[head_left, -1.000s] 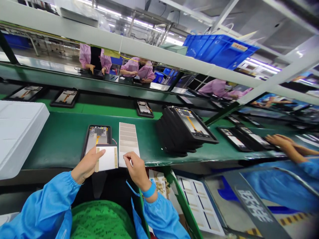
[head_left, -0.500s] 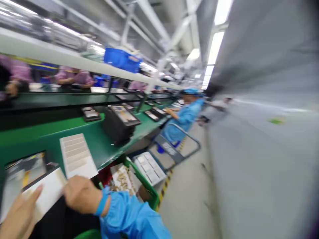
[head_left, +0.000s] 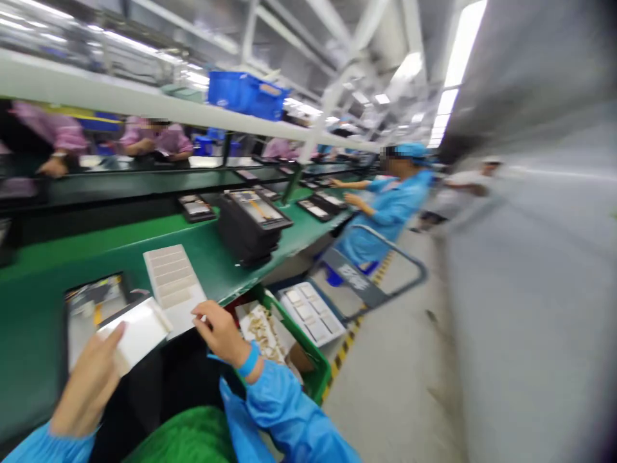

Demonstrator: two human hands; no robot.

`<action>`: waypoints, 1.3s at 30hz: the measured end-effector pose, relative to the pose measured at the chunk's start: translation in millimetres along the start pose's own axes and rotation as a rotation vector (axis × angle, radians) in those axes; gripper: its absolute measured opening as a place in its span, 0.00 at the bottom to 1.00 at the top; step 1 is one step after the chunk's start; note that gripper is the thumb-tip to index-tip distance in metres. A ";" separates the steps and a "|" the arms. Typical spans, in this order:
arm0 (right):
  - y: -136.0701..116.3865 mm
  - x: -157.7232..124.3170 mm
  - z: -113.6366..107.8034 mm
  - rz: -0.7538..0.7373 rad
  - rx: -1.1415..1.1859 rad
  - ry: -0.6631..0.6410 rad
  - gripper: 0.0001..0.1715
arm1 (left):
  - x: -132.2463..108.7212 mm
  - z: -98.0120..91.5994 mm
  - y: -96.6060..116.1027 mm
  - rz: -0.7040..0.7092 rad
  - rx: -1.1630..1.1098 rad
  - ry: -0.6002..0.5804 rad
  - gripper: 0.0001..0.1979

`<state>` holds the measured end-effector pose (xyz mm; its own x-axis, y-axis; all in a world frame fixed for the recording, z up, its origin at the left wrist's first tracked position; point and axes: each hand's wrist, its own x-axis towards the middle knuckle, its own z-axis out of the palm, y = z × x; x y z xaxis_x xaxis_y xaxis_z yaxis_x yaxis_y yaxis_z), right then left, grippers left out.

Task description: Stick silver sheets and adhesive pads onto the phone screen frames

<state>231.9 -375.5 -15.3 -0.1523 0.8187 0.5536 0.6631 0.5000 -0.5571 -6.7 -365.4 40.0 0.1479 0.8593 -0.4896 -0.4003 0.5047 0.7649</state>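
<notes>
My left hand (head_left: 94, 373) grips a flat white rectangular piece (head_left: 137, 334) by its near end, thumb on top. Tan strips run along the ends of this piece. My right hand (head_left: 219, 331), with a blue band at the wrist, hovers at the lower right corner of a white sheet with rows of tan strips (head_left: 173, 276). Its fingers are curled with thumb and forefinger close together; anything between them is too small to make out. Behind the white piece, an opened device in a black frame (head_left: 96, 305) lies on the green bench (head_left: 29, 308).
A stack of black device housings (head_left: 250, 228) stands farther along the bench. Below its edge sit a green bin with scraps (head_left: 321, 379) and a white tray of pale blocks (head_left: 313, 315) by a trolley handle (head_left: 419, 270). A co-worker in blue (head_left: 400, 193) sits beyond.
My right hand has moved away from the white piece to the sheet's lower corner. The left hand still holds the piece. The whole view has shifted, so the bench appears farther right.
</notes>
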 end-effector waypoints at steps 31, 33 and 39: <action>-25.0 24.6 -2.0 -0.448 -0.070 -0.298 0.14 | 25.9 -14.5 -12.3 -0.058 -0.262 0.042 0.17; -27.2 26.9 -4.5 -0.476 -0.145 -0.341 0.13 | 24.2 -12.7 -12.9 -0.038 -0.263 0.044 0.16; -33.4 30.1 -7.7 -0.610 -0.351 -0.428 0.11 | 24.5 -8.2 -15.6 -0.022 -0.250 0.029 0.15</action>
<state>210.9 -369.8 24.7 -0.7790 0.5041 0.3729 0.5533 0.8324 0.0304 -4.2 -352.9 12.7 0.1341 0.8439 -0.5195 -0.6093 0.4836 0.6283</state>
